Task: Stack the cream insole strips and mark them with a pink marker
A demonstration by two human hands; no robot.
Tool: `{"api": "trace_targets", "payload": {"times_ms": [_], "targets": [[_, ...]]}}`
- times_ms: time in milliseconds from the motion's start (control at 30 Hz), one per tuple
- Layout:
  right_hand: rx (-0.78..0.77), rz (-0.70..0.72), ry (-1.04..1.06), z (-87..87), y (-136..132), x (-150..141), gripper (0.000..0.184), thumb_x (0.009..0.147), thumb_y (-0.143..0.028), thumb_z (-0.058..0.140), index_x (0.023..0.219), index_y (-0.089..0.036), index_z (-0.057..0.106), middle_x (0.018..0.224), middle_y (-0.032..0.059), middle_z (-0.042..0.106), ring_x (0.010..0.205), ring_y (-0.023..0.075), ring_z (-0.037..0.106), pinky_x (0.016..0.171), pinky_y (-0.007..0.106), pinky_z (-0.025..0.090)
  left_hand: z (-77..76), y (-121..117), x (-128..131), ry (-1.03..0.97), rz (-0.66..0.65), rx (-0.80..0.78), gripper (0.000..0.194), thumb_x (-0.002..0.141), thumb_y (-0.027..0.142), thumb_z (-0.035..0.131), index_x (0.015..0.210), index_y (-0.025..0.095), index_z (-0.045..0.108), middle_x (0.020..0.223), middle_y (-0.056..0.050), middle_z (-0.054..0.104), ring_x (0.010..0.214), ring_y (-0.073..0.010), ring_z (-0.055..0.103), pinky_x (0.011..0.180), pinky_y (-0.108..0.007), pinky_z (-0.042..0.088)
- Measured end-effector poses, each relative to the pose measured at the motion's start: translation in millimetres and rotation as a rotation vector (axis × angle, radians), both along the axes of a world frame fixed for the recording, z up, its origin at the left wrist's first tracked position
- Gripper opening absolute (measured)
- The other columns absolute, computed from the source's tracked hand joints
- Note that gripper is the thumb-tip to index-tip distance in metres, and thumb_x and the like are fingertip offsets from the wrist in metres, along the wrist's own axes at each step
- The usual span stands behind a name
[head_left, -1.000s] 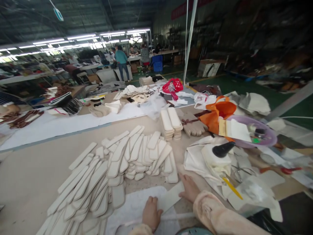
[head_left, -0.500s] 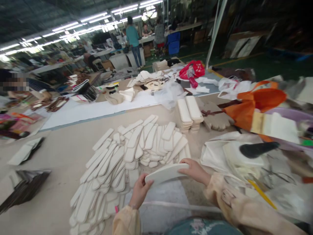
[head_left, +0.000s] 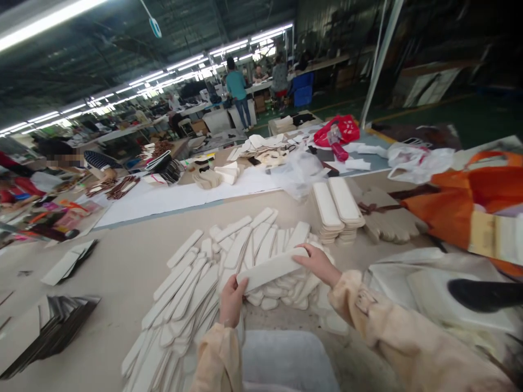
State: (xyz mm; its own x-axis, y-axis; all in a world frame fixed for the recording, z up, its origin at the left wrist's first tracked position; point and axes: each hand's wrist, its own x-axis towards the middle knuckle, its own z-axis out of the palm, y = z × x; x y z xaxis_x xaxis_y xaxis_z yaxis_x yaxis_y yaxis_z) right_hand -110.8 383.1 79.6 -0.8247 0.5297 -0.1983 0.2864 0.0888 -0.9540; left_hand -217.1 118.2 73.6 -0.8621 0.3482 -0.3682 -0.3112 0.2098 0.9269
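The worktable (head_left: pixel 118 267) bears a large heap of pale round-cornered strips (head_left: pixel 183 296), lying mostly toward eight o'clock of the held one; these seem left to go through. Two squared stacks (head_left: pixel 327 204), at one to two o'clock, look finished. A single strip (head_left: pixel 273 268), in hand, overlaps the heap in view: the left hand (head_left: pixel 232 302) pinches its eight o'clock end, the right hand (head_left: pixel 318 264) its two o'clock end.
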Motion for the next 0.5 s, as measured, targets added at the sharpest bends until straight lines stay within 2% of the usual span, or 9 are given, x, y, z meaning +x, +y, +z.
{"api": "trace_targets", "payload": {"times_ms": [67, 133, 233, 333, 400, 500], "targets": [[-0.046, -0.029, 0.035, 1.1, 5.5, -14.1, 0.036, 0.066, -0.043, 0.068, 0.091, -0.017, 0.067, 0.087, 0.0053, 0.07, 0.085, 0.0246, 0.062, 0.076, 0.034, 0.046, -10.3, 7.0, -3.7, -0.034, 0.049, 0.026, 0.052, 0.069, 0.054, 0.074, 0.101, 0.016, 0.059, 0.086, -0.002, 0.066, 0.073, -0.0151, 0.059, 0.056, -0.022, 0.047], [-0.076, -0.042, 0.06, 1.2, 10.6, -24.4, 0.034, 0.068, -0.043, 0.066, 0.09, -0.017, 0.067, 0.086, 0.0045, 0.071, 0.082, 0.0236, 0.062, 0.075, 0.033, 0.047, -11.8, 12.7, -6.1, -0.05, 0.095, 0.044, 0.056, 0.068, 0.055, 0.075, 0.107, 0.018, 0.058, 0.092, -0.002, 0.066, 0.078, -0.0164, 0.061, 0.057, -0.023, 0.049], [-0.098, -0.064, 0.085, -0.2, 19.5, -28.4, 0.032, 0.068, -0.042, 0.068, 0.089, -0.018, 0.069, 0.086, 0.0033, 0.071, 0.083, 0.023, 0.063, 0.077, 0.033, 0.048, -1.3, 18.7, -3.5, -0.051, 0.11, 0.051, 0.06, 0.067, 0.053, 0.077, 0.112, 0.02, 0.056, 0.098, -0.003, 0.067, 0.083, -0.0177, 0.063, 0.059, -0.024, 0.051], [-0.238, -0.174, 0.12, -3.2, 27.0, -17.3, 0.038, 0.065, -0.041, 0.073, 0.096, -0.02, 0.068, 0.091, 0.0024, 0.071, 0.086, 0.0223, 0.064, 0.079, 0.034, 0.05, 4.4, 26.6, 13.8, -0.098, 0.013, 0.033, 0.063, 0.066, 0.052, 0.079, 0.114, 0.019, 0.056, 0.099, -0.005, 0.069, 0.084, -0.0198, 0.064, 0.063, -0.027, 0.054], [-0.382, -0.292, 0.151, -7.8, 28.1, -3.3, 0.046, 0.064, -0.044, 0.073, 0.103, -0.022, 0.063, 0.095, 0.0025, 0.071, 0.086, 0.0219, 0.066, 0.077, 0.035, 0.053, -5.4, 36.9, 36.3, -0.17, -0.074, 0.029, 0.066, 0.064, 0.053, 0.08, 0.115, 0.017, 0.059, 0.098, -0.007, 0.071, 0.084, -0.0221, 0.066, 0.067, -0.03, 0.055], [-0.53, -0.448, 0.205, -22.7, 25.2, 24.3, 0.051, 0.064, -0.046, 0.073, 0.105, -0.021, 0.059, 0.096, 0.0049, 0.072, 0.085, 0.0233, 0.068, 0.077, 0.037, 0.055, -38.6, 62.7, 84.7, -0.241, -0.157, 0.041, 0.072, 0.052, 0.061, 0.083, 0.106, 0.015, 0.066, 0.089, -0.009, 0.074, 0.084, -0.0259, 0.068, 0.074, -0.033, 0.055]]}}
